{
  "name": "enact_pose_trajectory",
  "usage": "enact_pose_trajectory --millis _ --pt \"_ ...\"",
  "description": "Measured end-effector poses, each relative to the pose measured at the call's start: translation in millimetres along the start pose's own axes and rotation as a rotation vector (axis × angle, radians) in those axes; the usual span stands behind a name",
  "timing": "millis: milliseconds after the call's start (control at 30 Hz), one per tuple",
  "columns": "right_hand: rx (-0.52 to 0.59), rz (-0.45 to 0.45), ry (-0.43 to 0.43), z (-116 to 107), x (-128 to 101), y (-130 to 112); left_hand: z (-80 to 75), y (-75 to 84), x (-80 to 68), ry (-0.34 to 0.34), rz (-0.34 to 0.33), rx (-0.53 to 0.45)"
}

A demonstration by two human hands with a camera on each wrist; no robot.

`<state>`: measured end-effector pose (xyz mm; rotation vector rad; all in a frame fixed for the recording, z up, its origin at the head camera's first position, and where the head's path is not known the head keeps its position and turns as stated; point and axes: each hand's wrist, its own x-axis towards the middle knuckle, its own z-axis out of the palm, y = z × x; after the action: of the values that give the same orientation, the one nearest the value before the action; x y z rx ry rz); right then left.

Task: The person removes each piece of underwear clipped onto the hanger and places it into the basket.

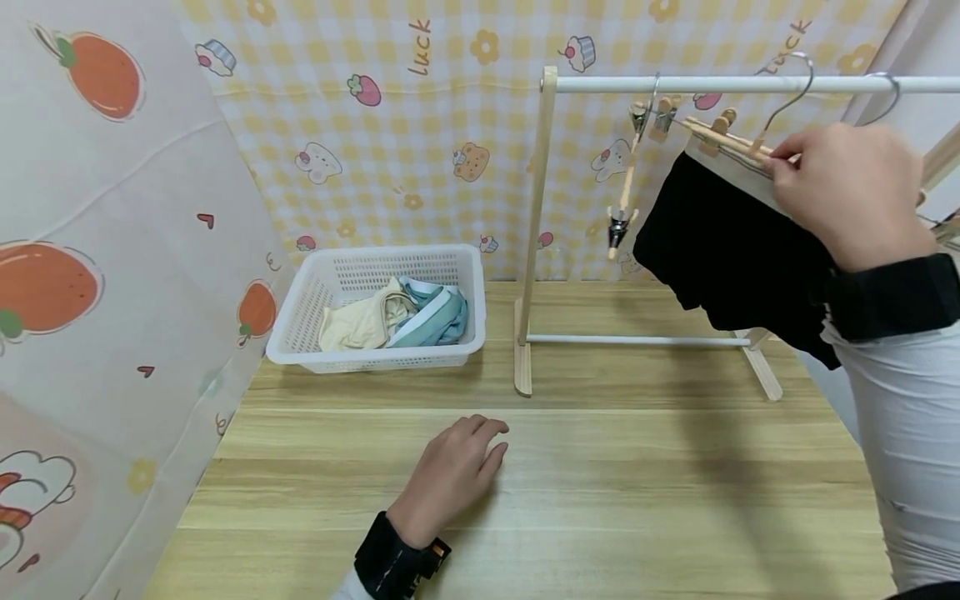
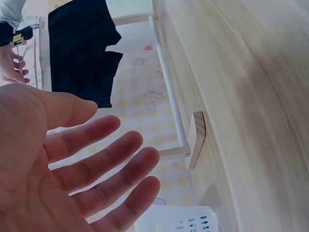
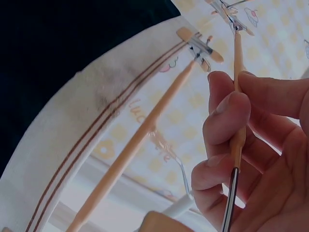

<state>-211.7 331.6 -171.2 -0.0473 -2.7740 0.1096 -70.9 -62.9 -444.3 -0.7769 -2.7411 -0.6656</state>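
Observation:
My right hand (image 1: 855, 192) grips the wooden bar of a clip hanger (image 3: 240, 63), thumb on one side and curled fingers on the other. Close beside it, black shorts (image 1: 738, 242) with a pale waistband (image 3: 108, 89) hang from another wooden clip hanger (image 3: 140, 133). That waistband has two brown stripes, and a metal-and-wood clip (image 3: 200, 46) bites one end of it. My left hand (image 1: 450, 475) is over the table in front of the rack, fingers spread and loosely bent, holding nothing. Its palm and fingers show in the left wrist view.
A wooden rack with a white top rod (image 1: 600, 84) stands at the right, its lower rod (image 1: 630, 339) near the table. Another clip hanger (image 1: 626, 183) hangs near its left post (image 1: 538, 208). To the left, a white basket (image 1: 300, 358) holds cream cloth (image 1: 360, 321) and teal cloth (image 1: 438, 321).

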Motion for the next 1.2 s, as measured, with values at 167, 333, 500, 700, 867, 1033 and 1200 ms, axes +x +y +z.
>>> enact_pose_trajectory --millis 167,333,500,700,867,1033,1200 --pt "0.015 -0.018 -0.022 8.1 5.2 -0.9 0.3 2.1 -0.3 -0.030 -0.020 -0.014" --pt "0.025 -0.051 -0.029 13.5 6.8 -0.7 0.8 3.2 -0.8 -0.033 -0.016 -0.023" --pt "0.028 -0.080 -0.062 15.6 7.8 -1.5 1.9 3.5 -1.5 -0.044 -0.019 -0.028" --pt "0.008 -0.096 -0.115 13.6 6.2 -2.3 3.3 3.4 -2.2 -0.063 -0.039 -0.025" --pt "-0.003 -0.109 -0.144 11.0 -0.9 -2.7 5.1 2.7 -3.3 -0.072 -0.046 -0.023" --pt "-0.004 -0.095 -0.152 4.2 -16.2 -0.1 6.7 2.3 -4.3 -0.076 -0.049 -0.033" --pt "-0.003 -0.081 -0.060 -3.7 -33.9 8.4 7.8 1.5 -5.6 -0.063 -0.042 -0.030"
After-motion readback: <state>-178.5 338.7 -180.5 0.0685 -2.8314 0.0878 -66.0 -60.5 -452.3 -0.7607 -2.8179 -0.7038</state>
